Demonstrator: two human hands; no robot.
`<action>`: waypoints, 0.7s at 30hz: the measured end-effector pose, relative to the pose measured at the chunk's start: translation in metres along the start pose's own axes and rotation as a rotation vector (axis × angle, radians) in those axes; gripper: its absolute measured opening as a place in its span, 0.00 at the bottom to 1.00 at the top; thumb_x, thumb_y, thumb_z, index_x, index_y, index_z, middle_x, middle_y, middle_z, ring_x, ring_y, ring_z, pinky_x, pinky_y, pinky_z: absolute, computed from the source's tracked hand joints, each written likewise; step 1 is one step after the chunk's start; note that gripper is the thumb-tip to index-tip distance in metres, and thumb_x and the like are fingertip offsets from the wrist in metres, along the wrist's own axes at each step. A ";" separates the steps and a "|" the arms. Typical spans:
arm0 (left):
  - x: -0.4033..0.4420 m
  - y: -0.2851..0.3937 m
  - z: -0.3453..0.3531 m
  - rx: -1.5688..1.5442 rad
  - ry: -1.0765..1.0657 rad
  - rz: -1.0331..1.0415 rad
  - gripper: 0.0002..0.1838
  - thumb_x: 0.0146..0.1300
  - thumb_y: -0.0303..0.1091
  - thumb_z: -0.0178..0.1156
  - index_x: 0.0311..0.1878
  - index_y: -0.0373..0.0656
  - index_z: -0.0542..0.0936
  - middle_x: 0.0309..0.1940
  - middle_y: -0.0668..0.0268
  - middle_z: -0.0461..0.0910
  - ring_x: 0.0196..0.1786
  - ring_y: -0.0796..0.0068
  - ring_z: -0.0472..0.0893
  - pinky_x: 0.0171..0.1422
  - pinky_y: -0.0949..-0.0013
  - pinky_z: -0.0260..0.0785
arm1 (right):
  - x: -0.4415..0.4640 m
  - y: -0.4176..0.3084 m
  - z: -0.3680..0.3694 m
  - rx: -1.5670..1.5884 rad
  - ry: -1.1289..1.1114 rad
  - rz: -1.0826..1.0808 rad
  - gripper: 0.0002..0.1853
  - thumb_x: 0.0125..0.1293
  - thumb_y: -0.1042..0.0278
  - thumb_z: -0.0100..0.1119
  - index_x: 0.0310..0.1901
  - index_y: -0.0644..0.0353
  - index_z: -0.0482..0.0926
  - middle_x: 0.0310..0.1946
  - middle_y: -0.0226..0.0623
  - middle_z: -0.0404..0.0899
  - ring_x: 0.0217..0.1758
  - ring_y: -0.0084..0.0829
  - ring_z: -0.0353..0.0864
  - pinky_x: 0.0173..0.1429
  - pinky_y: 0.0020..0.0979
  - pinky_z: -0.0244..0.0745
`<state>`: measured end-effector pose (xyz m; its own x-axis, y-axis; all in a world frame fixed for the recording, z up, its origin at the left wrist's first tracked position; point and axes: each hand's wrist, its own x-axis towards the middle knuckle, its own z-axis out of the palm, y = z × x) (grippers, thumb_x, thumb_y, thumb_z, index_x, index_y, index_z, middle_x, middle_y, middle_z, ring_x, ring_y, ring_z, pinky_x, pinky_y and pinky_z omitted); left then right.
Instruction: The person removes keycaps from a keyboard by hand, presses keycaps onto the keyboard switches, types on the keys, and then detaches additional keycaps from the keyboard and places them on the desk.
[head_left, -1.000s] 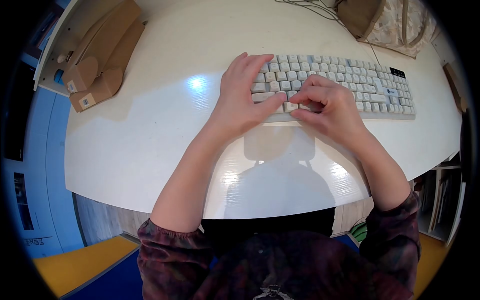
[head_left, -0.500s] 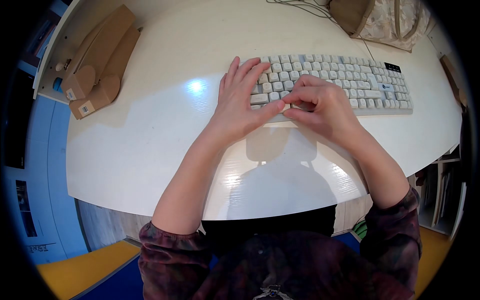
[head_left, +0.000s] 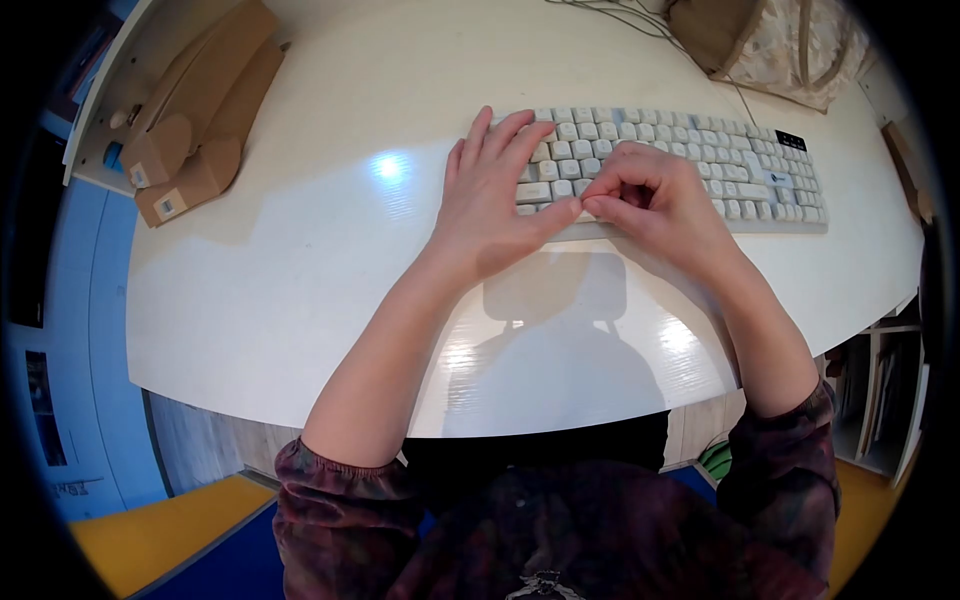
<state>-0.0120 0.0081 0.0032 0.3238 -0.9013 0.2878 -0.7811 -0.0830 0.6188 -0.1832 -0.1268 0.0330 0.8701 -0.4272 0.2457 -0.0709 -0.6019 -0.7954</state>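
A cream keyboard (head_left: 745, 190) lies on the white table, its left part partly covered by both hands. My left hand (head_left: 495, 205) rests over the keyboard's left end with fingers spread, its thumb reaching toward the bottom row. Just right of that thumb, my right hand (head_left: 665, 205) is closed in a pinch above the front keys. Thumb and forefinger meet near the tip of the left thumb; anything between them is too small to make out.
Brown cardboard pieces (head_left: 200, 150) lie at the table's left back. At the right back sits a patterned bag (head_left: 785, 50), with thin cables (head_left: 625, 12) beside it. Shelves (head_left: 880, 390) stand beyond the right edge of the white table (head_left: 270, 300).
My right thumb and forefinger have closed together and moved slightly up from the front keys. My left hand has shifted slightly right across the keyboard, fingers still spread.
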 end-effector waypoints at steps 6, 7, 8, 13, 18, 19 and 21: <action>0.000 0.008 -0.001 0.015 0.006 -0.035 0.43 0.55 0.56 0.68 0.72 0.46 0.70 0.77 0.57 0.61 0.84 0.48 0.47 0.84 0.47 0.40 | 0.002 0.000 -0.003 -0.024 -0.021 0.008 0.03 0.59 0.73 0.68 0.33 0.61 0.83 0.29 0.33 0.78 0.29 0.27 0.76 0.36 0.29 0.71; 0.000 0.010 -0.001 0.015 0.005 -0.042 0.43 0.55 0.56 0.68 0.72 0.46 0.71 0.77 0.57 0.61 0.84 0.48 0.47 0.84 0.47 0.40 | 0.002 0.001 -0.003 -0.033 -0.016 0.001 0.03 0.59 0.73 0.67 0.33 0.61 0.83 0.29 0.33 0.78 0.30 0.28 0.77 0.36 0.30 0.72; 0.000 0.011 -0.001 0.015 0.004 -0.049 0.43 0.55 0.56 0.68 0.72 0.46 0.71 0.77 0.57 0.61 0.84 0.48 0.47 0.84 0.48 0.40 | 0.002 0.002 -0.004 -0.034 -0.018 0.006 0.03 0.59 0.72 0.67 0.33 0.61 0.83 0.29 0.33 0.79 0.30 0.29 0.77 0.36 0.31 0.72; 0.001 0.010 -0.001 -0.006 -0.008 -0.043 0.41 0.56 0.55 0.68 0.72 0.48 0.71 0.77 0.57 0.61 0.84 0.48 0.46 0.84 0.47 0.40 | 0.002 -0.001 -0.003 -0.052 -0.006 0.034 0.04 0.58 0.70 0.68 0.33 0.59 0.83 0.28 0.33 0.79 0.31 0.31 0.79 0.37 0.33 0.73; -0.001 0.008 -0.001 -0.010 -0.017 -0.031 0.41 0.56 0.55 0.68 0.72 0.50 0.72 0.77 0.57 0.61 0.84 0.47 0.46 0.84 0.46 0.40 | 0.004 -0.007 0.001 -0.131 -0.054 0.058 0.04 0.62 0.72 0.66 0.34 0.61 0.81 0.28 0.27 0.76 0.31 0.23 0.73 0.36 0.28 0.68; -0.001 0.007 0.001 0.012 -0.010 -0.024 0.41 0.56 0.55 0.69 0.72 0.50 0.72 0.77 0.57 0.60 0.84 0.47 0.46 0.84 0.46 0.40 | 0.005 -0.007 0.000 -0.138 -0.072 0.061 0.03 0.64 0.74 0.66 0.34 0.62 0.80 0.28 0.25 0.74 0.30 0.18 0.70 0.35 0.25 0.66; -0.001 0.008 0.001 0.050 -0.005 -0.011 0.41 0.55 0.56 0.69 0.72 0.51 0.72 0.78 0.56 0.60 0.84 0.46 0.46 0.84 0.46 0.41 | 0.003 -0.003 -0.002 -0.074 -0.062 0.069 0.03 0.63 0.75 0.65 0.35 0.62 0.80 0.28 0.25 0.74 0.30 0.18 0.69 0.35 0.25 0.66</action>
<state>-0.0188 0.0077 0.0067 0.3297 -0.9025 0.2771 -0.8032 -0.1140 0.5846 -0.1813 -0.1276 0.0375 0.8903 -0.4280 0.1555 -0.1652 -0.6218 -0.7656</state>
